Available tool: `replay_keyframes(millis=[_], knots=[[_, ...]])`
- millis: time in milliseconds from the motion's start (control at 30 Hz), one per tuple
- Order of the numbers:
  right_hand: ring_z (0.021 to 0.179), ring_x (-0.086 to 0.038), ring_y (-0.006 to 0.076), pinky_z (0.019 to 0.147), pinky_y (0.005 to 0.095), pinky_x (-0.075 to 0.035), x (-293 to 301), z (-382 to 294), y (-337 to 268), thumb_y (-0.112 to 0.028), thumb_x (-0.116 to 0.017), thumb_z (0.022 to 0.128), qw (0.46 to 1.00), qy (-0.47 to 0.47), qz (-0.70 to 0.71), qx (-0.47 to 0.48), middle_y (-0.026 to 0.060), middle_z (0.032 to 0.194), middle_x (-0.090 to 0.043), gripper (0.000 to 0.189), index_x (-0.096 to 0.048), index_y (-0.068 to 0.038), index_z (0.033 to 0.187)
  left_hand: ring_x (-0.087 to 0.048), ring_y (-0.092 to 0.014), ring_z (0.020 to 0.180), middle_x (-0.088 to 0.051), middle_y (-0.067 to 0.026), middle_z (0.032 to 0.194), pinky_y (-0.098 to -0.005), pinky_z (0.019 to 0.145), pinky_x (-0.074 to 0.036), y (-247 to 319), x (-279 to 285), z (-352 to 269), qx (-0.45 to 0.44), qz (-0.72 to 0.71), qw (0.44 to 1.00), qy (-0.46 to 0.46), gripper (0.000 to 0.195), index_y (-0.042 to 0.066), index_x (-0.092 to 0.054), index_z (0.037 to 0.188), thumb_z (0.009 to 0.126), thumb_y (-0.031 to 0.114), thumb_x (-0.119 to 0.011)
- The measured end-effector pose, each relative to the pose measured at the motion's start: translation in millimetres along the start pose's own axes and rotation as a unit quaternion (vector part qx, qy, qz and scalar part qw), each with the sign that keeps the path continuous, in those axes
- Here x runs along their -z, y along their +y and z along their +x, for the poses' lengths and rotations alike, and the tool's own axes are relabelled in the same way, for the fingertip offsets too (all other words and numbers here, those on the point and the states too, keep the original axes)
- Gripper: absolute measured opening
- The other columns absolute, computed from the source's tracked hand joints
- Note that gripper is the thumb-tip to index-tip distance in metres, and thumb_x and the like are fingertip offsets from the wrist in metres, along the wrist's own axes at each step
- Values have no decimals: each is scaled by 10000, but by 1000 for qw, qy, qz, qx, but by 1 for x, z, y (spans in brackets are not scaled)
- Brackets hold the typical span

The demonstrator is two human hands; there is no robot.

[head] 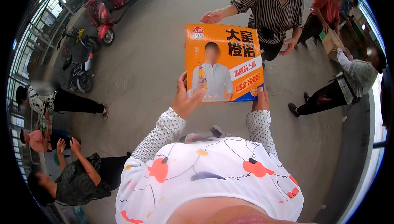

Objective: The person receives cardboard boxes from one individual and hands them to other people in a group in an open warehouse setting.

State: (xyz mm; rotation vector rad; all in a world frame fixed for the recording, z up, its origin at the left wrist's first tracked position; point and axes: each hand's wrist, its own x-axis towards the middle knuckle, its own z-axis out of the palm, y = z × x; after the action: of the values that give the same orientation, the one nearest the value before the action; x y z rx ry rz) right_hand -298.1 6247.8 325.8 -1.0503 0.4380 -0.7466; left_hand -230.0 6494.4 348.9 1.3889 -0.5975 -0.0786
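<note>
An orange cardboard drinks carton [215, 64] is held up in front of me, its printed face toward me. The print shows a person with a bottle, and the box bears writing. My left hand [187, 97] grips its lower left corner, thumb across the front. On the lower right edge my right hand [261, 99] has hold, with the thumb on the face and the other fingers mostly hidden behind. Just beyond the carton stands a person in a striped shirt [275, 11]. One hand of theirs [213, 16] is by the top left edge; whether it touches cannot be told.
To the right, a person in a grey top [357, 73] and one in red [327, 4] hold a brown cardboard box [331, 44]. Several people stand at left, one in dark camouflage [81, 181]. A red scooter [103, 21] and a dark electric bike [80, 67] are parked on the concrete floor [144, 54].
</note>
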Motion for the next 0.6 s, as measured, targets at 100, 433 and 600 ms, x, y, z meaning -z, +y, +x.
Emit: replay_keyframes(millis=[100, 433, 600], knots=[[1051, -512, 159, 928, 303, -389, -2, -2, 15, -269, -561, 877, 998, -15, 34, 56, 90, 1171, -541, 491, -442, 6, 1265, -377, -230, 1201, -331, -171, 1301, -356, 999, -334, -16, 10, 0, -72, 7, 997, -15, 759, -28, -110, 1342, 806, 185, -604], [1120, -466, 239, 966, 391, -360, -3, -8, -5, -439, -584, 825, 995, 77, 66, 3, 136, 1250, -455, 681, -345, -26, 1311, -415, -226, 1170, -404, -164, 1270, -320, 988, -333, 24, -10, 61, 3, 147, 988, -39, 746, -15, -208, 1353, 798, 272, -616], [1136, -455, 257, 948, 400, -386, 1, -5, -11, -445, -594, 810, 994, 82, 77, 1, 146, 1273, -435, 694, -355, -26, 1309, -368, -290, 1232, -358, -216, 1332, -339, 1031, -277, 31, -11, 69, -17, 212, 976, -50, 790, -28, -210, 1360, 790, 344, -612]])
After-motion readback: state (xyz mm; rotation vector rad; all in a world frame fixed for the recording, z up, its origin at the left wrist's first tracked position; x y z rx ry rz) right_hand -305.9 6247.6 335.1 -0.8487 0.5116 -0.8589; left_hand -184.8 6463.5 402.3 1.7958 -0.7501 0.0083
